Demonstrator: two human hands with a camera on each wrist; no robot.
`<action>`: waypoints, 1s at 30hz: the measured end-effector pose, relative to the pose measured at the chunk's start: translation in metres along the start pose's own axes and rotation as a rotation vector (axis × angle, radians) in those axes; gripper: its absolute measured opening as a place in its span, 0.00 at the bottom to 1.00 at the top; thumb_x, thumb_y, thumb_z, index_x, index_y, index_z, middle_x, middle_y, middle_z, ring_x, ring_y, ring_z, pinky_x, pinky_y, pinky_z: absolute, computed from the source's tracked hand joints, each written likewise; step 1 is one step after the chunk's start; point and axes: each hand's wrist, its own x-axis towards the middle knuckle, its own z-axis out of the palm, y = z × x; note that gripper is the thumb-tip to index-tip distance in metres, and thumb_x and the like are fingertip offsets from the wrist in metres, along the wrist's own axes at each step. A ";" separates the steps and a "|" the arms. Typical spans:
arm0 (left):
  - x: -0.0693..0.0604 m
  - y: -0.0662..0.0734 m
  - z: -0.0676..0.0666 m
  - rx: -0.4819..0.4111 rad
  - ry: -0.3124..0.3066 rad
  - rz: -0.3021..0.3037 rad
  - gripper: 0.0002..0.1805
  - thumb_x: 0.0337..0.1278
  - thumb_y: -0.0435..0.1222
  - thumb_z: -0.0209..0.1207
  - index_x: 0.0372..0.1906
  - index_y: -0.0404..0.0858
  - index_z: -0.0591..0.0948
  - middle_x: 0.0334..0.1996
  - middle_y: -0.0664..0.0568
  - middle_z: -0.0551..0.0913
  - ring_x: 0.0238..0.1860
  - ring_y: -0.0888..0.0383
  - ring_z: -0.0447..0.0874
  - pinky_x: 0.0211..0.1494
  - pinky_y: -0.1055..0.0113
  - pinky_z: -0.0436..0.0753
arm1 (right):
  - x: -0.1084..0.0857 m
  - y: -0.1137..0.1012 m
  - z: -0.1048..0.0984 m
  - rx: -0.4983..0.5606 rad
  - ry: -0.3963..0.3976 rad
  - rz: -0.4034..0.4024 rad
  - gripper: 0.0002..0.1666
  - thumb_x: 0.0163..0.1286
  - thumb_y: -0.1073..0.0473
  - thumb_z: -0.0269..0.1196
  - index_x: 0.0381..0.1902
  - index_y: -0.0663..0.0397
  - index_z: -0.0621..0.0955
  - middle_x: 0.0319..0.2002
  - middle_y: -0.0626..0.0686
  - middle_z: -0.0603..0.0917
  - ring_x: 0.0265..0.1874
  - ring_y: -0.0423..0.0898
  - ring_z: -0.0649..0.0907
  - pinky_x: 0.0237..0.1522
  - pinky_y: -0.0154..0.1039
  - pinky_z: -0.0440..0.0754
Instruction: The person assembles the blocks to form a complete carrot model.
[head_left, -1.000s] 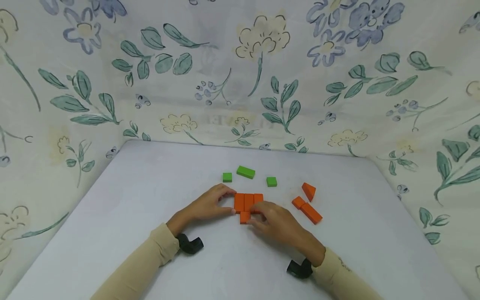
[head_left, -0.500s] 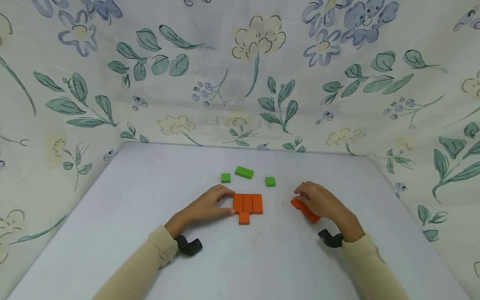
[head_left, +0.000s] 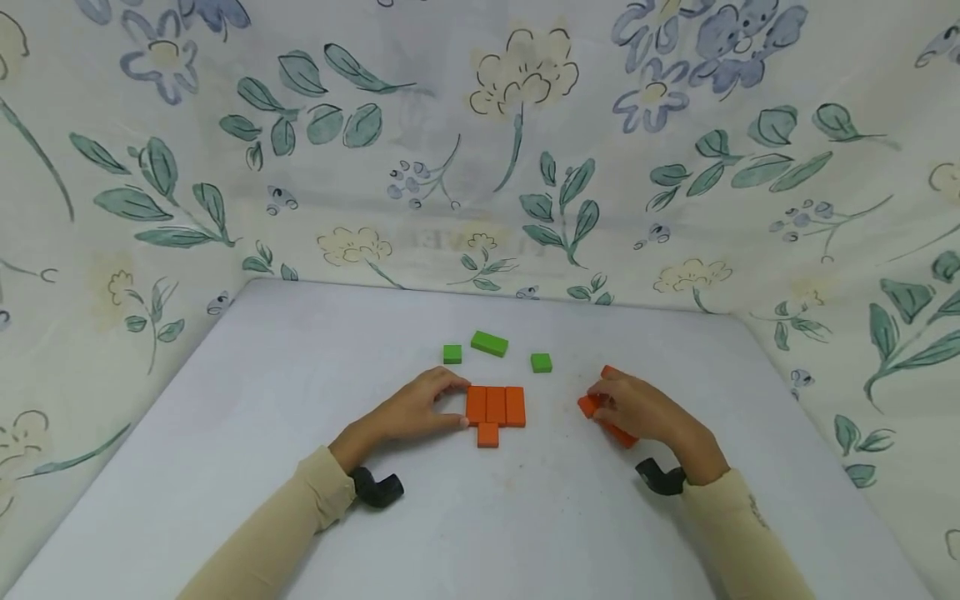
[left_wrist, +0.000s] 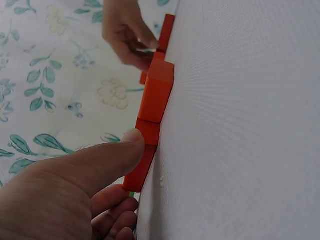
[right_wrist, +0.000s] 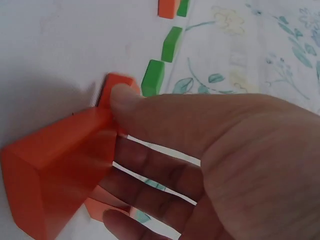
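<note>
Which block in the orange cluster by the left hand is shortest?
The squarish orange block on the person's side; the other three orange blocks are longer, in a row.

Head view: set on the person's head; faces forward and down over the white tabletop (head_left: 465, 533) to the floral cloth (head_left: 420, 100); farthest back.
Left wrist view: very near the left hand (left_wrist: 62, 187); skims low along the tabletop toward the right hand (left_wrist: 125, 32), tipped sideways, tabletop at the picture's right.
Right wrist view: close behind the right hand; faces across the tabletop to the green blocks (right_wrist: 153, 77), tabletop at the picture's left.
Head and left wrist, shared: both hands, row of orange blocks (head_left: 496, 406).
Head and right wrist, shared: green blocks, small orange block (right_wrist: 117, 78).
</note>
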 end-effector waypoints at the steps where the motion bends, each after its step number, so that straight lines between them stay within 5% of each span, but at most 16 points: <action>1: 0.000 0.000 0.000 0.000 0.000 -0.002 0.32 0.57 0.50 0.69 0.65 0.45 0.76 0.58 0.53 0.76 0.58 0.57 0.73 0.64 0.55 0.76 | 0.000 -0.001 0.001 -0.008 -0.006 0.002 0.20 0.65 0.62 0.69 0.54 0.62 0.83 0.45 0.54 0.85 0.41 0.46 0.79 0.48 0.46 0.84; 12: -0.001 0.003 -0.001 -0.024 -0.003 -0.010 0.32 0.57 0.49 0.69 0.65 0.44 0.76 0.59 0.53 0.76 0.58 0.57 0.73 0.63 0.55 0.76 | 0.004 0.001 0.005 -0.006 0.028 -0.024 0.21 0.63 0.61 0.71 0.53 0.60 0.83 0.40 0.51 0.85 0.37 0.44 0.80 0.45 0.44 0.84; 19: 0.000 0.001 -0.001 -0.011 -0.005 -0.011 0.32 0.57 0.49 0.69 0.65 0.46 0.76 0.58 0.54 0.76 0.58 0.57 0.73 0.64 0.55 0.76 | 0.007 -0.008 0.016 -0.076 0.107 -0.175 0.20 0.63 0.55 0.72 0.52 0.57 0.85 0.36 0.47 0.85 0.34 0.40 0.77 0.39 0.38 0.77; 24: 0.000 -0.001 0.000 -0.014 -0.004 -0.005 0.32 0.57 0.50 0.69 0.65 0.45 0.76 0.58 0.54 0.76 0.58 0.57 0.73 0.64 0.55 0.76 | 0.007 -0.015 0.018 -0.055 0.078 -0.289 0.20 0.64 0.63 0.69 0.55 0.54 0.85 0.45 0.48 0.88 0.43 0.45 0.83 0.46 0.39 0.83; 30: 0.000 0.000 -0.001 -0.012 -0.007 -0.004 0.32 0.57 0.50 0.69 0.65 0.46 0.76 0.58 0.55 0.76 0.57 0.58 0.72 0.64 0.56 0.76 | 0.007 -0.018 0.018 -0.047 0.117 -0.246 0.21 0.61 0.59 0.73 0.51 0.58 0.84 0.42 0.50 0.86 0.42 0.46 0.83 0.46 0.40 0.84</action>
